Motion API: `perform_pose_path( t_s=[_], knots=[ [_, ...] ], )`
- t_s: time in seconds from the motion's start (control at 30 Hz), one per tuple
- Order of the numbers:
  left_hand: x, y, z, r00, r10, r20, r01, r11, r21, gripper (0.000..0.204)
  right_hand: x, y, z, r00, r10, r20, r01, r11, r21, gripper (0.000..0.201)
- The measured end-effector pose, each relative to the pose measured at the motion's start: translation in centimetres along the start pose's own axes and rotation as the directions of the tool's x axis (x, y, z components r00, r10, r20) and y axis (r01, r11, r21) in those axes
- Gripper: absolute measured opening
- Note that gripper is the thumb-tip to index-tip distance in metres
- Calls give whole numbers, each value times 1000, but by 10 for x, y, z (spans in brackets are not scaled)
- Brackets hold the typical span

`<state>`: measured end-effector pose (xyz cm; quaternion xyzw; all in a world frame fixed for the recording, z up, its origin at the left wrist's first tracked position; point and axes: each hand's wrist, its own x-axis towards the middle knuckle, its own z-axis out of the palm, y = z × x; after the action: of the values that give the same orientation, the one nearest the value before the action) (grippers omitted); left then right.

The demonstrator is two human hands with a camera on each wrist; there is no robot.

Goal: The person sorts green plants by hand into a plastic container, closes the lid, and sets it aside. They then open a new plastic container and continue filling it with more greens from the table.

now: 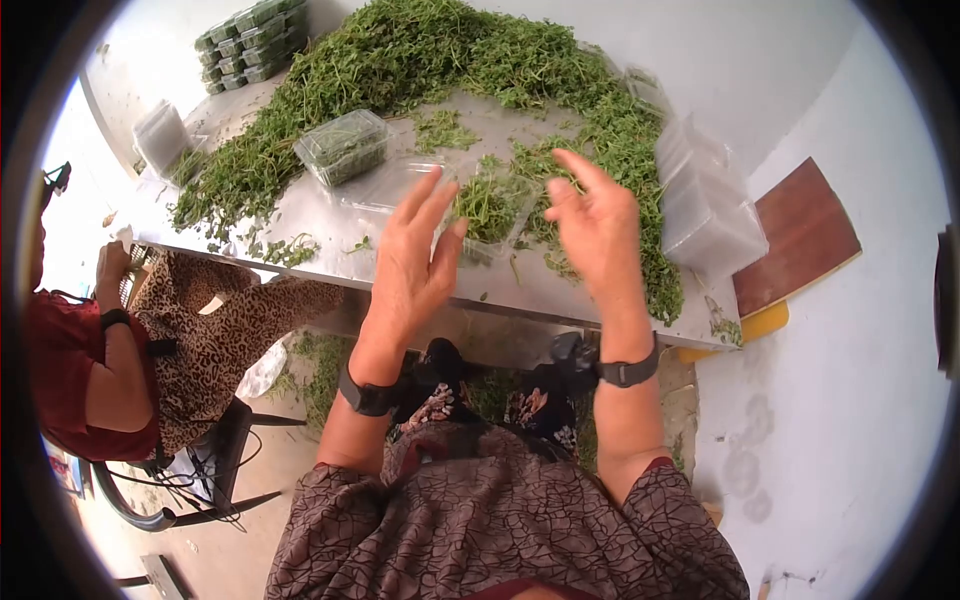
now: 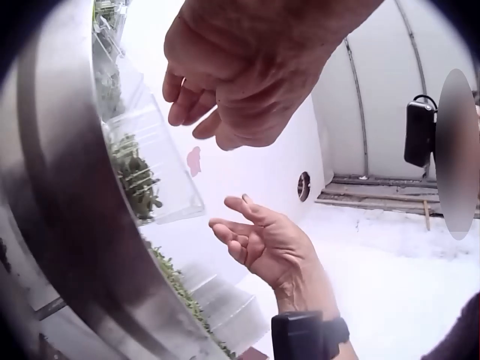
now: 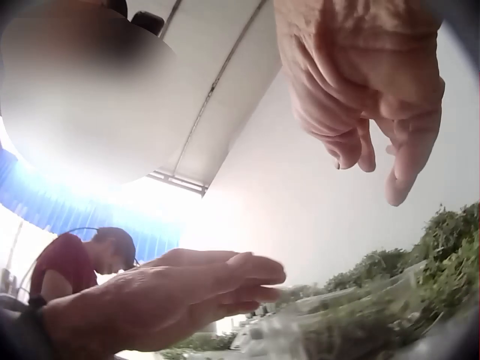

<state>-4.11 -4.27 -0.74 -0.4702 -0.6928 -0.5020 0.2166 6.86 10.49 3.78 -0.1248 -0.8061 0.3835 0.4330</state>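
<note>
Both hands are raised above the front of a metal table, apart from each other and holding nothing. My left hand [image 1: 408,268] has its fingers extended and its thumb apart. The right hand [image 1: 603,232] has its index finger pointing out and the other fingers loosely bent. Between and beyond them lies an opened clear plastic clamshell box [image 1: 522,222], with leafy green sprigs [image 1: 487,208] in one half. Its clear lid [image 1: 385,187] lies toward the left, partly behind the left fingers. Behind that, a filled clamshell box [image 1: 343,150] sits tilted on loose greens.
A large heap of greens [image 1: 420,50] curves around the table's back and right. Filled boxes [image 1: 255,45] are stacked at the back left. Nested empty boxes stand at the right [image 1: 712,215] and left [image 1: 162,140]. Another person [image 1: 100,360] sits at the left.
</note>
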Motion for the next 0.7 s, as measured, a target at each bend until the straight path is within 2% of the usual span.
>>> perform_pose_path(
  t_s=[0.03, 0.07, 0.1, 0.17, 0.2, 0.27, 0.3, 0.33, 0.4, 0.43, 0.47, 0.53, 0.67, 0.7],
  knots=[
    [-4, -2, -1, 1000, -5, 0, 5, 1000, -2, 31, 6, 4, -10, 998, 67, 1, -66, 983, -172, 32],
    [-8, -3, -2, 995, 36, 89, -40, 998, 42, 30, 11, 8, -18, 991, 131, -12, -127, 932, -339, 33],
    [-10, -4, -1, 981, 75, 177, -90, 993, 80, 30, 15, 11, -23, 991, 131, -11, -127, 931, -343, 33],
    [-14, -6, 4, 976, 102, 192, -122, 988, 93, 29, 23, 19, -29, 986, 163, 41, -106, 792, -601, 35],
    [-14, -7, 5, 969, 132, 210, -157, 982, 109, 28, 26, 26, -30, 986, 160, 44, -101, 790, -604, 35],
    [-14, -7, 7, 967, 130, 219, -152, 985, 84, 27, 30, 46, -27, 984, 135, 120, -7, 693, -721, 37],
    [-15, -7, 9, 963, 128, 236, -146, 988, 59, 26, 30, 53, -25, 989, 71, 133, 49, 681, -731, 34],
    [-16, -7, 10, 964, 126, 232, -143, 988, 57, 26, 32, 58, -23, 988, 70, 136, 53, 678, -733, 34],
    [-17, -7, 12, 963, 173, 207, -194, 978, 81, 27, 39, 66, -20, 949, 233, 214, 38, 587, -808, 32],
    [-18, -7, 12, 964, 173, 202, -192, 978, 81, 27, 40, 70, -19, 955, 187, 228, 82, 576, -814, 23],
    [-19, -7, 12, 966, 171, 193, -192, 977, 93, 27, 42, 77, -18, 955, 184, 231, 87, 572, -815, 23],
    [-21, -6, 14, 970, 166, 180, -186, 977, 104, 27, 49, 86, -19, 943, 182, 280, 159, 492, -856, 13],
    [-28, -6, 19, 984, 163, 73, -172, 974, 149, 34, 55, 80, -26, 972, 84, 219, 142, 533, -834, 9],
    [-29, -6, 20, 984, 169, 47, -175, 970, 167, 37, 58, 79, -28, 980, 63, 187, 117, 578, -808, 8]
  ],
)
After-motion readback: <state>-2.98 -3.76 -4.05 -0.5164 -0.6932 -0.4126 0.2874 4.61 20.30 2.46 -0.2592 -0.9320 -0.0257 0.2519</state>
